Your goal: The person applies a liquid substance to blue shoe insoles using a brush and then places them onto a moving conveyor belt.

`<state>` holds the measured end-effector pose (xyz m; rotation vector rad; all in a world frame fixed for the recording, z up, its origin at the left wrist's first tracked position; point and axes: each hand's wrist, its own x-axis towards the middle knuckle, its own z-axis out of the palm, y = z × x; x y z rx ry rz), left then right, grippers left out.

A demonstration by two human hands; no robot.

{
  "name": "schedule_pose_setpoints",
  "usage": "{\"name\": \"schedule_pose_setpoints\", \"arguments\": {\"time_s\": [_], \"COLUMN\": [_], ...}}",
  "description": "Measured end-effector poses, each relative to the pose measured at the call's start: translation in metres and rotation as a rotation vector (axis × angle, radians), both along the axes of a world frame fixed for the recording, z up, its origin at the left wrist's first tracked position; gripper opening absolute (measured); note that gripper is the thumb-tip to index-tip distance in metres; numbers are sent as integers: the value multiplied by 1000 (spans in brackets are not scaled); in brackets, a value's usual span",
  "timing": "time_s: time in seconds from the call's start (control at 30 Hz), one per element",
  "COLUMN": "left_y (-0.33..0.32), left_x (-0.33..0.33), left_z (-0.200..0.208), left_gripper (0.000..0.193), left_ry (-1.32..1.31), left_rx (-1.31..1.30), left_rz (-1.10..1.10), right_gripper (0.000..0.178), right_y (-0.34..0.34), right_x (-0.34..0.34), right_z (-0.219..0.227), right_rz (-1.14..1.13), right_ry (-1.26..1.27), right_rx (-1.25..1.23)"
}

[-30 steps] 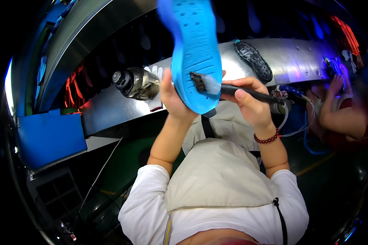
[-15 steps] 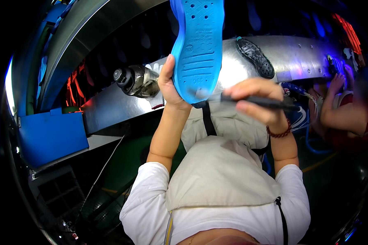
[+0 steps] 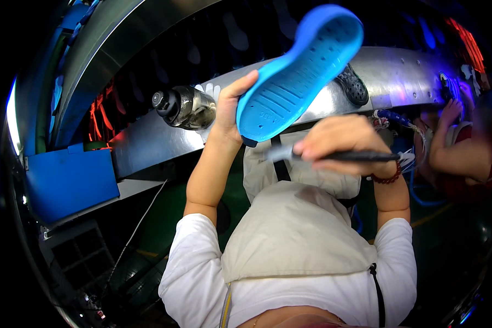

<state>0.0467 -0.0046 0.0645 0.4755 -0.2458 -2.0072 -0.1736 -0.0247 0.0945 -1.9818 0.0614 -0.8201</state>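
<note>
My left hand [image 3: 230, 109] is closed on the heel end of a bright blue shoe sole [image 3: 284, 93], thumb along its edge. The sole tilts up and to the right, its hollow side with ridges and small holes facing me. A small dark piece shows at its lower tip. In my right hand [image 3: 344, 139], the fingers pinch a slim brush [image 3: 361, 156] with a black handle. Its pale grey tip is blurred by motion and lies just below the sole's heel, apart from it. Behind the blue sole, a black perforated sole [image 3: 354, 90] lies partly hidden on the bench.
A curved metal bench [image 3: 147, 139] runs across in front of me, with a dark-capped clear bottle [image 3: 194, 108] on it at left. Several soles [image 3: 235, 33] show in the dark area beyond. A blue panel [image 3: 74, 183] stands left. Another person's arm [image 3: 448, 131] is at right.
The blue sole has tilted to the right and come lower, showing more of its toe end. My right hand has moved down, taking the brush from the heel surface to below it.
</note>
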Motion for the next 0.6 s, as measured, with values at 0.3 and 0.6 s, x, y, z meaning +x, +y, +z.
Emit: {"name": "schedule_pose_setpoints", "arguments": {"time_s": [0.3,0.6], "left_y": [12,30], "left_x": [-10,-5], "left_z": [20,18], "left_gripper": [48,57], "left_ry": [-637,-830], "left_rx": [131,113], "left_rz": [-201,-254], "right_gripper": [17,16], "right_y": [-11,-25], "right_x": [-17,-26], "right_z": [6,11], "right_rz": [158,232], "right_ry": [219,314], "right_rx": [-39,-22]}}
